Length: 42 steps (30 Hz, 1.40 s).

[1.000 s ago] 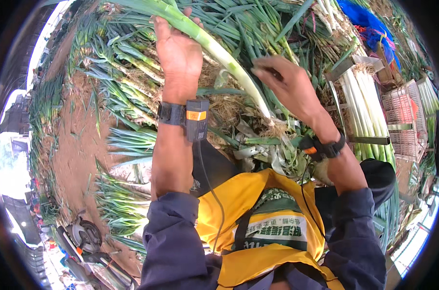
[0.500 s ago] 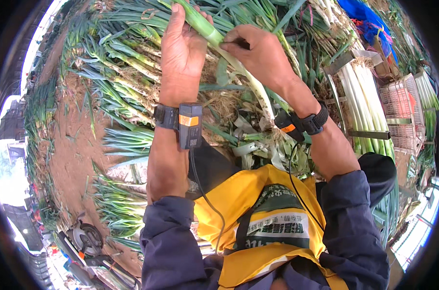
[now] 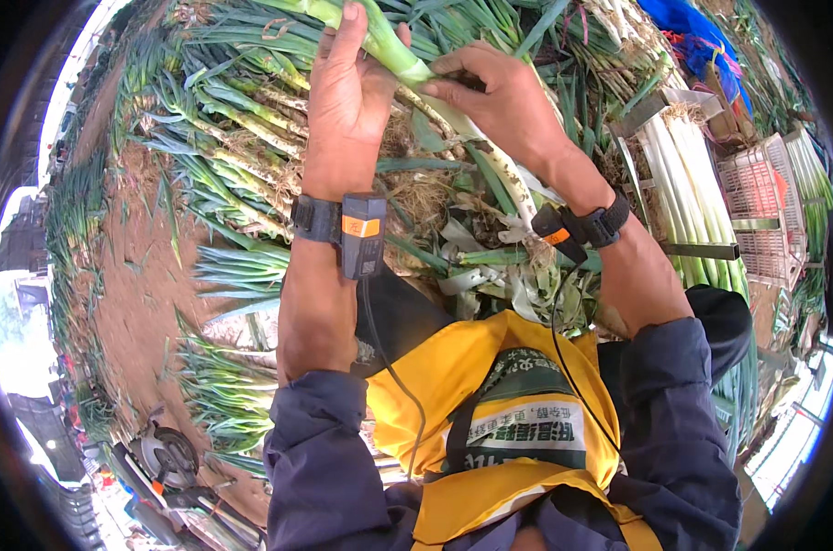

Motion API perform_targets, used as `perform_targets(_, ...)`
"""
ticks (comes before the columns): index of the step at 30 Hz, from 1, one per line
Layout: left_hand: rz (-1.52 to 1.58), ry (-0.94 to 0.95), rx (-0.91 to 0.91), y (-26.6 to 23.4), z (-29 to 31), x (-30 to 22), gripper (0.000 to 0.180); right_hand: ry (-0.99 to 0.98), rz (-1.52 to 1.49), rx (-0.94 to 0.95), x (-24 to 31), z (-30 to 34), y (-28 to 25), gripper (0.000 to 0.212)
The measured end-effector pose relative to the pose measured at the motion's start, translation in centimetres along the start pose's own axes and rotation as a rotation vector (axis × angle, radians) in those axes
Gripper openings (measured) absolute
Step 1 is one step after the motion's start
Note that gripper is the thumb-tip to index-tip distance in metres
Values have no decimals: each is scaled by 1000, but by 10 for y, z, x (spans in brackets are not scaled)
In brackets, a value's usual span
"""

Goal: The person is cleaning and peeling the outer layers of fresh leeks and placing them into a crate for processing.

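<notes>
A thick green-and-white scallion (image 3: 389,46) slants down to the right from the top edge. My left hand (image 3: 347,96) is closed around its green upper part, thumb on top. At the stalk's lower right, my right hand (image 3: 508,106) pinches its pale sheath between thumb and forefinger. The stalk's white lower length (image 3: 513,179) runs under that hand toward my right wrist, where its root end is hidden. Peeled leaf scraps (image 3: 536,285) lie in a heap below, near my lap.
Untrimmed scallions (image 3: 237,170) are piled at the left and ahead. On the right, a bundle of clean white scallions (image 3: 678,165) rests in a metal frame (image 3: 701,253) beside a pale plastic crate (image 3: 756,220). Bare soil (image 3: 141,285) shows at far left; a blue sheet (image 3: 701,37) lies at upper right.
My right hand has shifted slightly right, away from the left hand. Beneath it, the stalk's pale part looks partly pulled loose, and its lower end has swung right.
</notes>
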<state>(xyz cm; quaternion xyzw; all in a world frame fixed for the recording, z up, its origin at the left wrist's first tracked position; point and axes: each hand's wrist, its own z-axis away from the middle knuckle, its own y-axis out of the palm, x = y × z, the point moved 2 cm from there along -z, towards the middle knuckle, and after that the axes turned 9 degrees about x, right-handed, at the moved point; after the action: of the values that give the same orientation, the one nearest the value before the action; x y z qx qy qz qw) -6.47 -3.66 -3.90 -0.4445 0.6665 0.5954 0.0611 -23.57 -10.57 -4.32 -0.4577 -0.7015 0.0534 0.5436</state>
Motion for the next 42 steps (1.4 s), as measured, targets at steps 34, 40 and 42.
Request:
perform_targets(34, -436, 447, -321, -50, -15, -82, 38, 432, 235, 452, -72, 193, -17, 27)
perform_targets(40, -386, 420, -430, -68, -17, -87, 35, 309, 126, 314, -56, 144, 12, 39)
perform_targets(42, -424, 428, -516, -80, -12, -97, 36, 288, 145, 351, -61, 150, 25, 40)
